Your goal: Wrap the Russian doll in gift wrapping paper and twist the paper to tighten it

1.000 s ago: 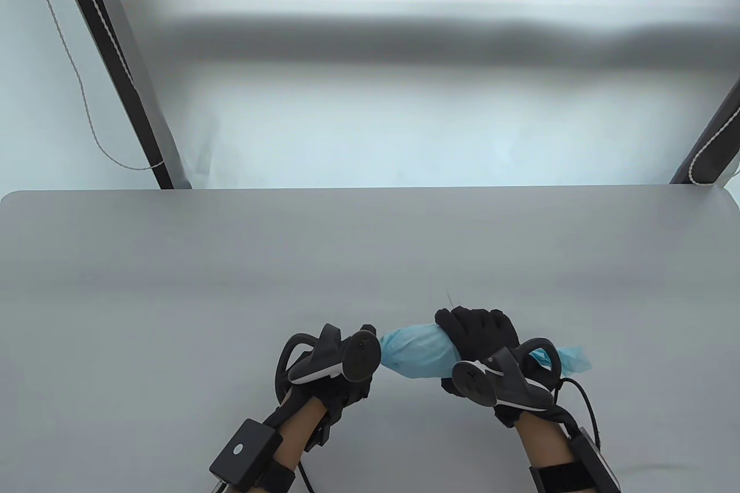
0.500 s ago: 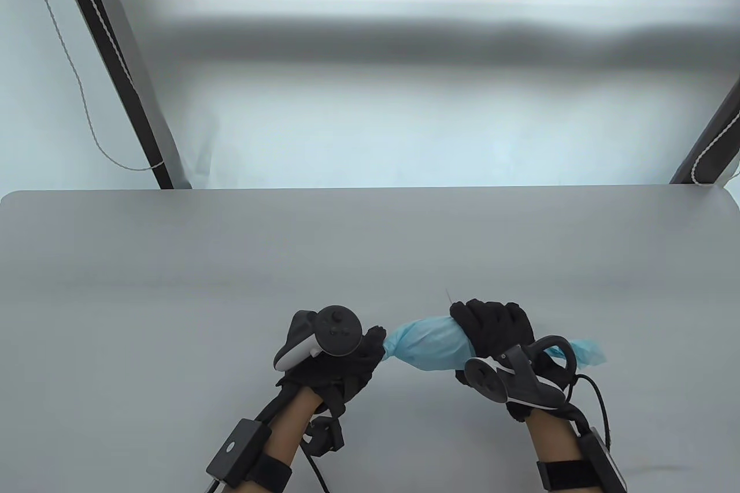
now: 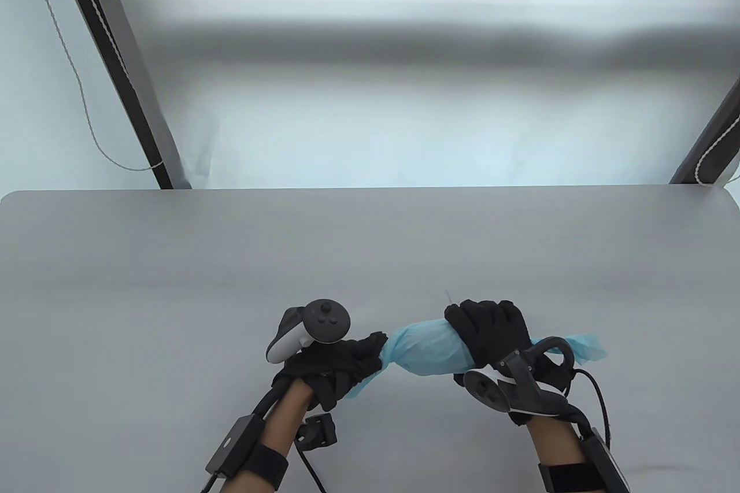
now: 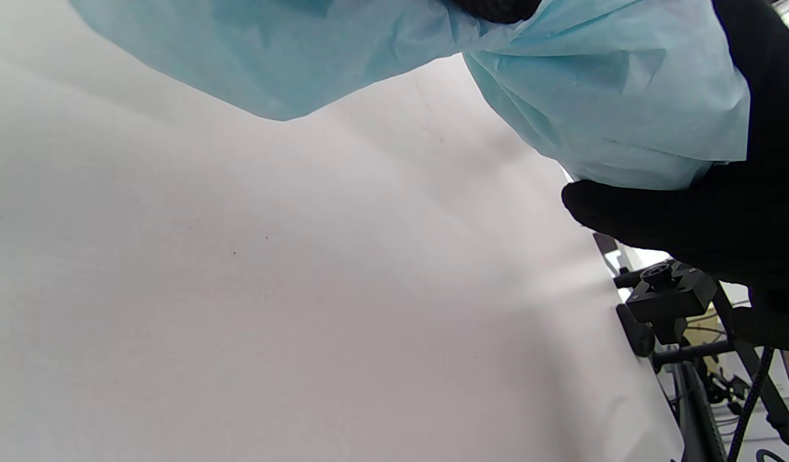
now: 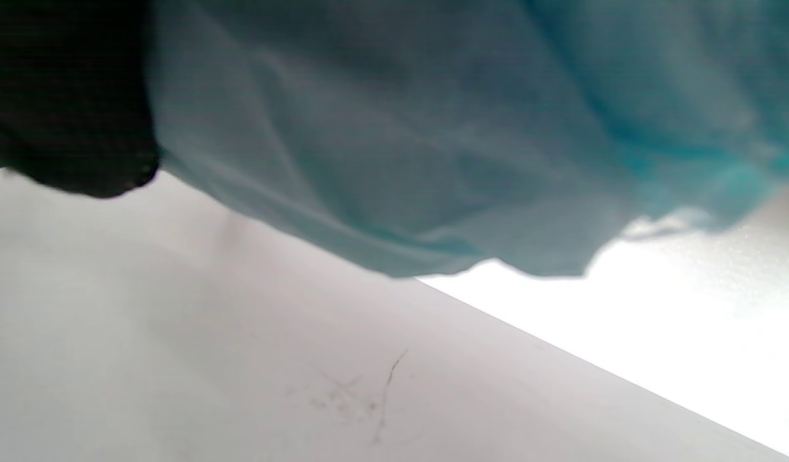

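Grey tabletop [image 3: 173, 262] carries nothing but the work. Left hand [image 3: 332, 363] pinches the blue wrapping paper [image 3: 428, 345] tail in curled fingers [image 3: 370, 345], ready to twist; right hand [image 3: 491, 328] clamps the wrapped doll body as an anchor, its loose end trailing beyond those fingers.

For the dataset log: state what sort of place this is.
Probably a motion-recording workstation, not a home: a bare grey table, a plain pale backdrop behind it, dark frame struts, and both gloved hands, left hand and right hand, carrying strapped trackers.

Wrapped doll [image 3: 428, 347] between left hand [image 3: 335, 363], right hand [image 3: 491, 328].
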Motion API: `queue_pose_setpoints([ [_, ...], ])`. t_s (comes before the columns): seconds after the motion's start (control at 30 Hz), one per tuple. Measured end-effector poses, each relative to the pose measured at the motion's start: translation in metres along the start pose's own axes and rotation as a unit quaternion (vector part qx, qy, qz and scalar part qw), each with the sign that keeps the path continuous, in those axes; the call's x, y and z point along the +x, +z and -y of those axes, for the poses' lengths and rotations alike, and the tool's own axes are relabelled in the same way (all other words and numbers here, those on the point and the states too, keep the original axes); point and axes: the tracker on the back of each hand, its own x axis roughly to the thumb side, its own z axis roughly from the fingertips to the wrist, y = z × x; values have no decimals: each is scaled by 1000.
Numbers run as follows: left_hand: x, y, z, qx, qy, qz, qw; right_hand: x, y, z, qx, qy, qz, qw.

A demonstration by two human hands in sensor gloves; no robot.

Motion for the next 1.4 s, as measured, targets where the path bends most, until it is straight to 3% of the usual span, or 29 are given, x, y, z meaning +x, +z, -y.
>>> queue_pose_setpoints([
  [0.37, 10, 3, 3, 19, -84, -8, 996, 2, 0, 0, 10, -10, 6, 1000],
  [0.53, 34, 7, 14, 135, -181, -3, 974, 2, 0, 0, 8, -18, -1, 1000],
  [0.8, 35, 1, 23, 87, -219, -42, 971, 5, -2, -3, 18, -6, 0, 1000],
  [0.83, 39, 2, 24, 109, -237, -49, 964, 5, -2, -3, 17, -6, -5, 1000],
  [0.93, 44, -1, 24, 102, -270, -44, 956, 1, -1, -4, 25, -17, -16, 999],
  [1.03, 45, -2, 27, 132, -331, -32, 934, -1, -2, -6, 44, -30, -24, 998],
  [1.1, 42, 0, 25, 142, -330, -11, 933, -5, -2, -7, 55, -47, -32, 997],
  [1.23, 34, 9, 13, 147, -262, 33, 953, -10, -3, -7, 53, -66, -53, 995],
  [1.3, 32, 10, 11, 142, -250, 30, 957, -12, -3, -6, 50, -64, -58, 995],
  [1.4, 25, 11, 4, 177, -170, 30, 969, -15, -1, -11, 62, -77, -62, 993],
])
